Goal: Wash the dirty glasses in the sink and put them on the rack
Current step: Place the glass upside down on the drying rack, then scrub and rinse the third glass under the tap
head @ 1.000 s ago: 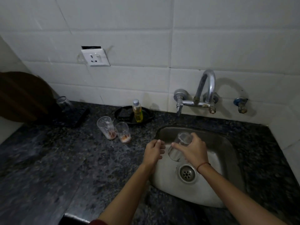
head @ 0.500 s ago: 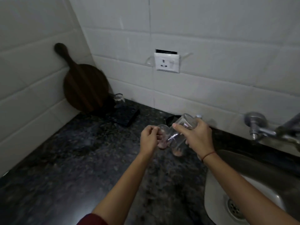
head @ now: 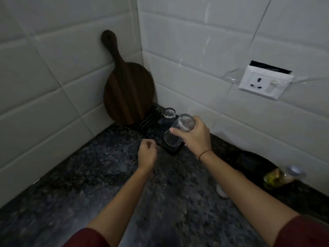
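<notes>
Clear drinking glass, tilted, lower end pointing down toward a black ribbed rack and hanging just above its near end. Gripped around the upper part by the right hand, fingers and thumb clamped around the glass wall. Thin reddish band around the right wrist. Just behind, a second glass, also clear, standing on the rack close to the corner of the walls. Left hand lower and just left of the held glass, near the rack's front edge, apart from both; fingers loosely curled inward, holding nothing. Round dark wooden cutting board with a long handle, propped upright against the left wall at the rack's far end. Dark speckled stone surface beneath everything. White tiled walls meeting in a corner, with a white power socket on the right-hand wall. Toward the right edge, a dark tray on the surface, and beside it a small blurred bottle of yellowish liquid. Pale rounded shape showing from beneath the right forearm, perhaps another glass, too hidden to be sure. Dark red sleeves on both arms at the bottom.
</notes>
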